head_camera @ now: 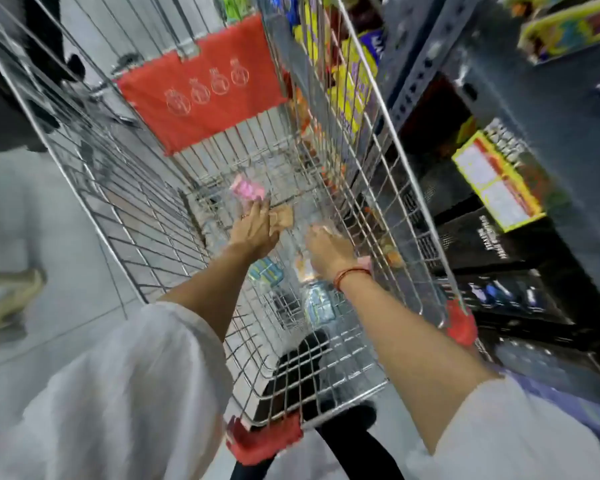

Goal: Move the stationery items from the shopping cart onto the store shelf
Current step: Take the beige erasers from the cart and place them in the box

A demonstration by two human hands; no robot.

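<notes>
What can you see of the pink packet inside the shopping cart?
The pink packet is small, with pale pink contents under what looks like clear, shiny plastic. It lies on the wire floor of the cart, toward the far end. The left hand reaches for it, fingertips at its near edge; blur hides any print and whether they touch.
</notes>
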